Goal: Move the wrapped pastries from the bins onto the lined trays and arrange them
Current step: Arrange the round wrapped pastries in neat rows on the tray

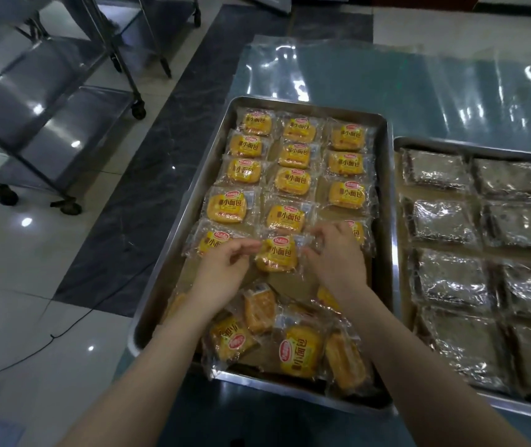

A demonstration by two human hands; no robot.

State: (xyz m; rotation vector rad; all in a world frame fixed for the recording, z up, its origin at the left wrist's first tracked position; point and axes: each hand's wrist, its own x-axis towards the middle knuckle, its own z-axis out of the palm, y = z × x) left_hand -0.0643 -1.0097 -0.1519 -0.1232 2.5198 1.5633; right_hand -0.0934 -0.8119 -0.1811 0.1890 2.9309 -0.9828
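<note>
A steel tray [385, 221] lined with brown paper holds several yellow wrapped pastries in three neat columns. At the near end of the middle column lies one wrapped pastry [276, 254]. My left hand [225, 269] pinches its left wrapper edge and my right hand [335, 256] pinches its right wrapper edge. A loose heap of wrapped pastries [299, 346] lies jumbled at the tray's near end, partly under my forearms.
A second steel tray [425, 143] to the right holds several dark wrapped pastries in rows. Both trays sit on a table under shiny clear plastic [418, 85]. Wheeled steel racks [48, 117] stand on the tiled floor at left. A black cable [64, 330] crosses the floor.
</note>
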